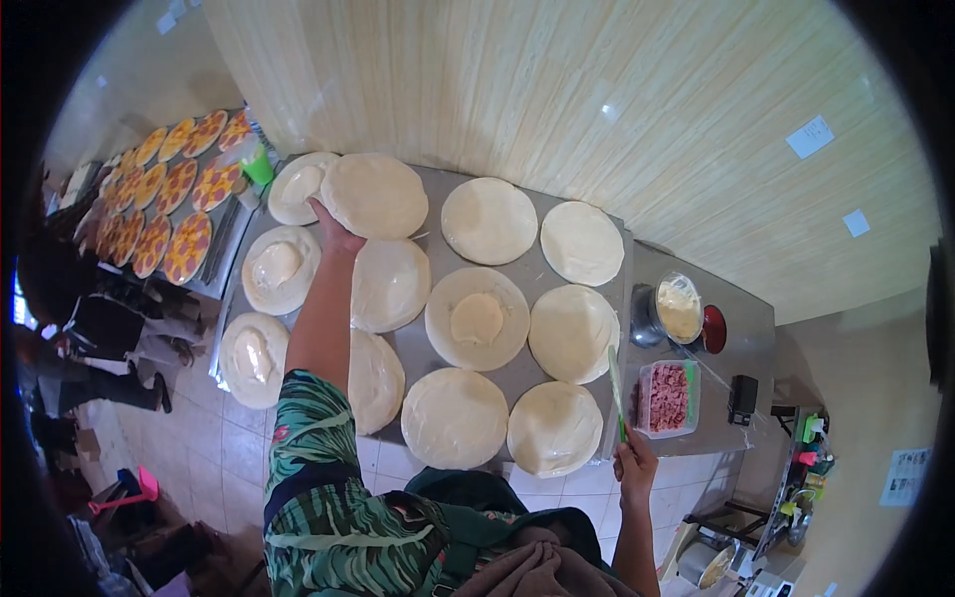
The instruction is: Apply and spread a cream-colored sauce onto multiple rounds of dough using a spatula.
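My left hand reaches to the back left and holds a flat round dough base from its near edge. The raised base partly overlaps another base with a dollop of pale spread. My right hand, near the front right corner of the metal table, grips a green-handled spatula, its blade upright and smeared pale. Beside that blade lies a dough base coated with spread. In the middle, a base carries a round dollop at its centre. My left forearm hides part of the bases below it.
On the right side table stand a tub of pale spread, a red bowl, a plastic box of chopped pink meat and a black device. Topped pizzas fill a table at far left, near other people.
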The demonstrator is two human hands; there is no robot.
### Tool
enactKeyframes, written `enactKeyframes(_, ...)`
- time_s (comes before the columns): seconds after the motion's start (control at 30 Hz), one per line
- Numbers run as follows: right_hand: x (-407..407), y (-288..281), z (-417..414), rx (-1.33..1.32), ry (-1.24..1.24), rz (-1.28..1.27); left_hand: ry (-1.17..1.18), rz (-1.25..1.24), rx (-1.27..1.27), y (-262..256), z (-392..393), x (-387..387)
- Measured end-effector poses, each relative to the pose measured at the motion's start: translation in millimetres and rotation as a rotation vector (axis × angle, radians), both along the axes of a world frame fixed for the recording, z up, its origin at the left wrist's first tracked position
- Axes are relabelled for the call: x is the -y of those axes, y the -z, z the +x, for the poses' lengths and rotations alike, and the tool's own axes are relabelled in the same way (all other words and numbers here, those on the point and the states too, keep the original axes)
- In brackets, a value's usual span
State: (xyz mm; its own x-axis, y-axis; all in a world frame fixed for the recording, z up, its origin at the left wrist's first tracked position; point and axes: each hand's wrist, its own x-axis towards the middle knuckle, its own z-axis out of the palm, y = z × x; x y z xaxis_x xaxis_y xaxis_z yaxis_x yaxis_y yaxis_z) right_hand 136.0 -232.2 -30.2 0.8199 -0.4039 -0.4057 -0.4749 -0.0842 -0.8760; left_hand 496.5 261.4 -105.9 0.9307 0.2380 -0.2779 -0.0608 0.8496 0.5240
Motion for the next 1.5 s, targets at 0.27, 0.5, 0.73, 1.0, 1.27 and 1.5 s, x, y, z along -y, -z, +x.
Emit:
enactKeyframes(0.27, -18, 17, -8, -0.049, 0.066, -0.006, 0.023, -0.047, -0.077, 58, 65, -17)
enactKeyframes(0.5, -29, 24, 6, 0.010, -0.001, -0.003, 0.241, 0.629, -0.343, 68, 62, -39)
enactKeyframes(0.73, -31, 19, 17, -0.005, -0.067, -0.044, 0.630, 0.978, -0.276, 51, 39, -23)
enactKeyframes(1.0, -39, 20, 21, -0.019, -0.127, -0.015, 0.784, 1.252, -0.363, 77, 39, -57)
enactKeyframes(1.27, -36, 22, 14, 0.009, -0.176, -0.031, 0.896, 1.153, -0.315, 64, 19, -65)
enactKeyframes(1.5, -42, 19, 11, 0.012, -0.203, -0.034, 0.625, 1.244, -0.431, 57, 16, -78)
